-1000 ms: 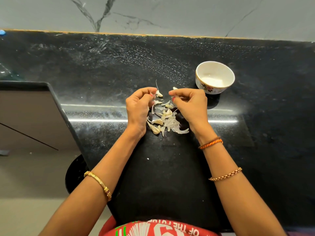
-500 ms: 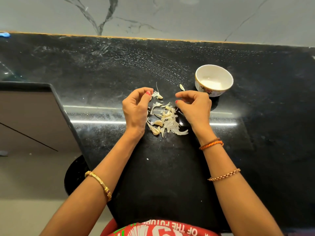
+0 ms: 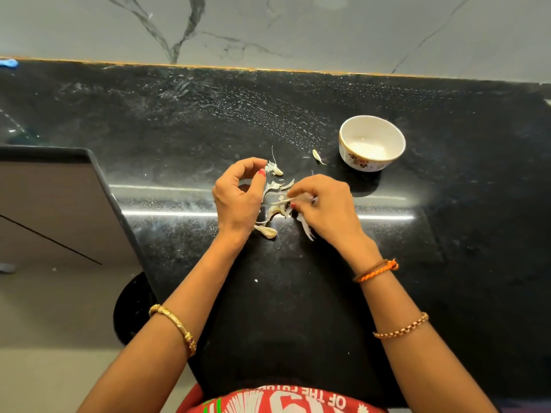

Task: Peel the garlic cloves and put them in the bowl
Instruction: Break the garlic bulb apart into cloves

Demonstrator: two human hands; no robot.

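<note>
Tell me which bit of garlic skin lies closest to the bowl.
The lone garlic skin just left of the bowl. It lies apart on the counter, while the other pieces cluster between the hands.

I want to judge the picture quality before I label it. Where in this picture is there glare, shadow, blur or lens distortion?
Head view: two bright glare streaks lie across the black countertop; the bowl throws a soft shadow toward the person; the right hand is slightly motion-blurred over the garlic peels, the left hand sharper; the wide lens bends the counter's far edge.
</note>
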